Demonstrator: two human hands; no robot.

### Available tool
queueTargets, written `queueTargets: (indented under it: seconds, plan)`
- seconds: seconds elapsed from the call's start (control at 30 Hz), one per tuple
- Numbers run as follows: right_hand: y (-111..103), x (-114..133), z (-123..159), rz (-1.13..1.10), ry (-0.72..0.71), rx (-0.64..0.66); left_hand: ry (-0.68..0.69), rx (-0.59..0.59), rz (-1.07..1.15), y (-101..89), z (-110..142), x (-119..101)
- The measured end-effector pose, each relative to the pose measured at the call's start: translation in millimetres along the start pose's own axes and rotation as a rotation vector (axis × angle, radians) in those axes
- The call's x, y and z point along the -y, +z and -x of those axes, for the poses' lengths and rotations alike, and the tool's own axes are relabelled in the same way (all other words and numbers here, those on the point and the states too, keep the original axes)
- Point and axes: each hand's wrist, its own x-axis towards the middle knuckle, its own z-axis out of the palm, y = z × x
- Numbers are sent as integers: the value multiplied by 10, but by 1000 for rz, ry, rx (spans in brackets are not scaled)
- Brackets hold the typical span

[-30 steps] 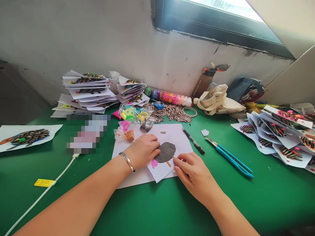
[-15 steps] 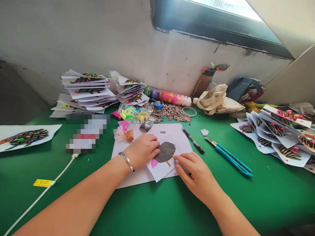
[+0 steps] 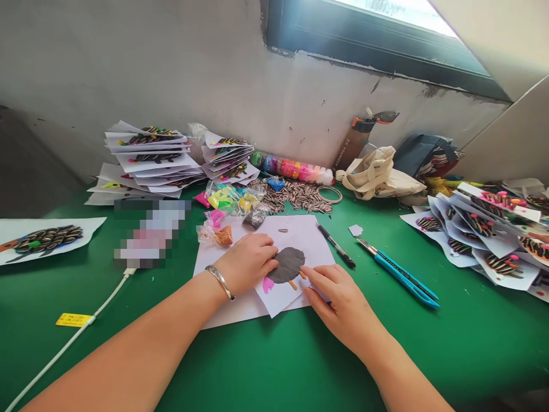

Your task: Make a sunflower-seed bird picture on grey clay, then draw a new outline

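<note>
A flat, dark grey clay oval lies on a small white sheet. A pink clay piece sits at its lower left, and a short orange clay strip projects from its bottom edge. My left hand rests on the sheet with fingers stretched out, its tips touching the oval's left side. At the oval's lower right, my right hand has its index fingertip on a second small orange clay piece. The thumb stays apart from that finger, lower on the paper.
Beneath is a larger white sheet with one seed. A pen and blue utility knife lie rightward. Bagged clay and sunflower seeds lie behind; stacked pictures stand back left, more pictures right.
My right index fingertip has shifted slightly up, onto the orange piece at the oval's lower right, and more of that piece shows. My left hand stays put.
</note>
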Motion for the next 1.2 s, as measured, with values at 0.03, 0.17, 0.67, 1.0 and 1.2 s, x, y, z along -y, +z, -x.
queueTargets:
  seconds: [0.03,0.17,0.67,1.0,1.2]
  plan:
    - [3,2,-2,15,-2,8,0,-1,0,0,0,-1]
    - [5,21,-13,63,-9,21,1,-11,11,5,1,-3]
    - [-22,43,-14,56,-21,8,-2,-15,16,7,6,1]
    - [-3,24,-23,78,-35,-7,0,-34,49,6,7,-3]
    - [1,-11,0,-23,12,-26,-13,11,-12,2,7,-1]
